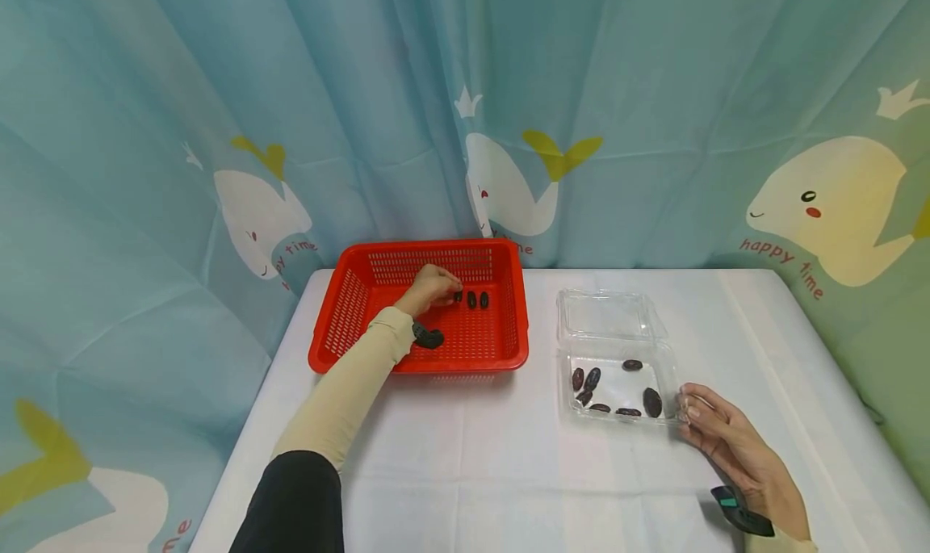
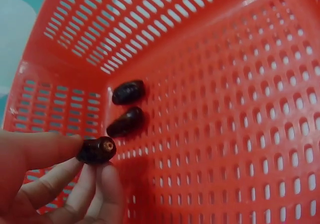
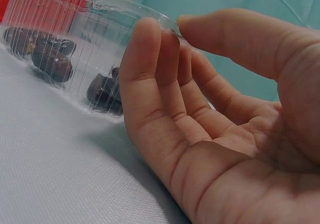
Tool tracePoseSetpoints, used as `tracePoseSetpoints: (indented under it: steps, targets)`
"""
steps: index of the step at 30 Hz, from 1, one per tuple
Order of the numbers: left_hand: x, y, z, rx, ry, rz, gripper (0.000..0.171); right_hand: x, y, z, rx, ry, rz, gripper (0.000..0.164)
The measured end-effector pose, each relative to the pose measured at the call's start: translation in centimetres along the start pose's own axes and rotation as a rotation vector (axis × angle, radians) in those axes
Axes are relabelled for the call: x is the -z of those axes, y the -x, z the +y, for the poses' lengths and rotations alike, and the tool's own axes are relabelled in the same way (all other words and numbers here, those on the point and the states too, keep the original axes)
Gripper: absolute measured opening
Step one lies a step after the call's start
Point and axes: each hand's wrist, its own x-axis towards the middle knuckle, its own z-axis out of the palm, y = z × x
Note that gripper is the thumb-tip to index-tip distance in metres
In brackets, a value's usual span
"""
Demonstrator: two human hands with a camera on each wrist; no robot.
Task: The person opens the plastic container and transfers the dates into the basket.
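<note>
Inside the red plastic basket, my left hand pinches a dark date between thumb and fingers, its stem end showing. Two more dates, one date beside the other date, lie on the basket floor just beyond it in the left wrist view. My right hand holds the right front edge of a clear plastic clamshell box, thumb and fingers meeting at the rim. Several dates lie loose in that box, among them a larger date near the hand.
The box's clear lid is folded back behind it on the white-covered table. A teal curtain with whale prints hangs behind the table, close to the basket's back rim.
</note>
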Motion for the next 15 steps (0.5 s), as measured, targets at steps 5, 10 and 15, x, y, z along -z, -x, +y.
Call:
tracePoseSetpoints:
  steps: [5,10,15]
  targets:
    - [-0.1,-0.5,-0.8,-0.022,-0.066,0.018,0.021,0.1,0.0,0.1,0.004,0.008,0.004,0.038]
    - [-0.1,-0.8,-1.6,-0.06,-0.12,0.016,0.02,0.1,0.0,0.1,0.011,-0.015,-0.016,0.039]
    - [-0.1,-1.0,-2.1,-0.119,-0.209,0.039,0.02,0.3,0.0,0.0,0.018,-0.047,-0.049,0.041]
